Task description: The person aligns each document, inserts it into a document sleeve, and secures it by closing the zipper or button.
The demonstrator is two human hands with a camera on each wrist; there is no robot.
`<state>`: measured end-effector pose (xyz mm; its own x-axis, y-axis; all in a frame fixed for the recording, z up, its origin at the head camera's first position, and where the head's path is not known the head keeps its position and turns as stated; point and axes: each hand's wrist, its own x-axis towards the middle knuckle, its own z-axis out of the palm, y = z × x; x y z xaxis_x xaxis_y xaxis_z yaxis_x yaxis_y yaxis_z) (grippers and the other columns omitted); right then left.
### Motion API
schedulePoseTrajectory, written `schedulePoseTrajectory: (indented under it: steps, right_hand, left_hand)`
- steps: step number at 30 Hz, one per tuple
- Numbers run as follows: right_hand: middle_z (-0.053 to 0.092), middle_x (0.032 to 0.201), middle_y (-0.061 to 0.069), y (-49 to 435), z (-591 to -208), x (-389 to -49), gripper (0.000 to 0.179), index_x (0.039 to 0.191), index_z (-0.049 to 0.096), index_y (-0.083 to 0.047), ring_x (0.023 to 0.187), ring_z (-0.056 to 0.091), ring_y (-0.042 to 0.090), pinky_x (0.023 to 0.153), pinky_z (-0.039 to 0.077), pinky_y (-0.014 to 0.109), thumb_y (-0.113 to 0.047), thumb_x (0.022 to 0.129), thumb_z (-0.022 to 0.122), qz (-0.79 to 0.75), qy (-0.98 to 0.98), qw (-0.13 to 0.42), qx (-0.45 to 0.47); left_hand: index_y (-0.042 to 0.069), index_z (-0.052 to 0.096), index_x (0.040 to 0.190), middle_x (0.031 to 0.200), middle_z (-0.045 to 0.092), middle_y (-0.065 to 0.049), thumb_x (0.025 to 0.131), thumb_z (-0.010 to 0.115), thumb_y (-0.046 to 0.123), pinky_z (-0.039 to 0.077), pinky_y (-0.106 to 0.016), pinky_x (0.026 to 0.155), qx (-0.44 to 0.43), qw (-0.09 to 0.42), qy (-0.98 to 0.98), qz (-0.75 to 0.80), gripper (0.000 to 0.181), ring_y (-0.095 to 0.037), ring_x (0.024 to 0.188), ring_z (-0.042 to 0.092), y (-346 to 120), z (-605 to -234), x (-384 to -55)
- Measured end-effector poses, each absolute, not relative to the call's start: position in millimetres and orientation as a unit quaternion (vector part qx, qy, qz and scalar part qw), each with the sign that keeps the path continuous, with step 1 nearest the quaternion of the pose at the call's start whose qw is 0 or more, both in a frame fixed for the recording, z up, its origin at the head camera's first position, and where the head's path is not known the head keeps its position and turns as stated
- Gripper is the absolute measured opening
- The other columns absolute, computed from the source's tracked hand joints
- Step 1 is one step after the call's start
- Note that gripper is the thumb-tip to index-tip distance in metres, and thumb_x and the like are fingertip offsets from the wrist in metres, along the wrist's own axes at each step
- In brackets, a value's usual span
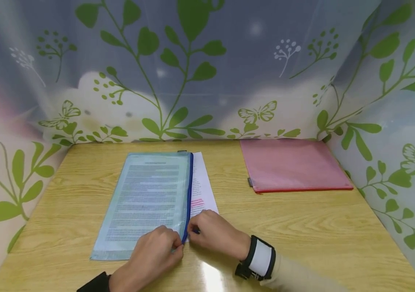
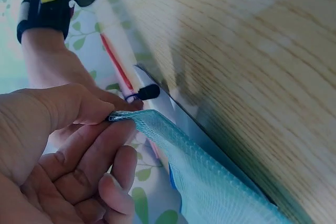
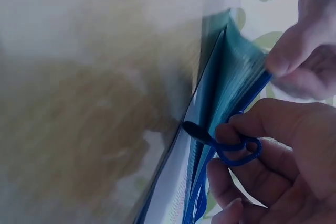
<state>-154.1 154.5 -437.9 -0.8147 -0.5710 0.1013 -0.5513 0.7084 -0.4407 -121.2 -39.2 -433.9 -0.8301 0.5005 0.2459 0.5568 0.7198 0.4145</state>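
Observation:
A light-blue mesh zipper pouch (image 1: 119,227) lies on the table with a printed page showing through it. From its dark-blue zipper edge, on the right, a white printed sheet (image 1: 201,178) with pink marked lines sticks out. My left hand (image 1: 158,247) pinches the pouch's near right corner between thumb and forefinger, lifting the upper layer. Just beside it, my right hand (image 1: 218,233) pinches the blue zipper edge with thumb and forefinger. In the right wrist view a blue zipper pull (image 3: 197,132) with a cord loop hangs at those fingers, and the pouch's mouth gapes there.
A pink zipper pouch (image 1: 298,164) with a red zipper edge lies flat at the back right of the wooden table (image 1: 284,227). Cloth with leaf prints (image 1: 207,97) hangs behind the table and along its sides.

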Motion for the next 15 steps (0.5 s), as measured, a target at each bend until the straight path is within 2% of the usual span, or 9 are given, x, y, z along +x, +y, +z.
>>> schedulePoseTrajectory:
  steps: [6, 15]
  right_hand:
    - [0.057, 0.066, -0.011, 158.3, -435.7, -170.0, 0.016, 0.070, 0.067, -0.016, 0.061, 0.050, 0.003, 0.055, 0.040, 0.016, -0.011, 0.085, 0.068, -0.193, 0.936, -0.016, -0.293]
    - [0.060, 0.065, -0.008, 158.3, -433.0, -190.2, 0.017, 0.069, 0.065, -0.016, 0.057, 0.049, 0.002, 0.051, 0.041, 0.016, -0.010, 0.086, 0.068, -0.157, 0.941, -0.049, -0.294]
  left_hand:
    - [0.021, 0.069, 0.065, 0.065, 0.057, 0.014, 0.071, 0.074, 0.015, 0.045, -0.024, 0.052, -0.294, 0.043, -0.919, -0.261, 0.011, -0.002, 0.064, 0.049, -39.2, -430.7, -119.5]
    - [0.021, 0.069, 0.064, 0.065, 0.057, 0.015, 0.072, 0.076, 0.014, 0.046, -0.023, 0.053, -0.304, 0.032, -0.910, -0.281, 0.013, -0.001, 0.063, 0.049, -40.9, -432.7, -119.0]
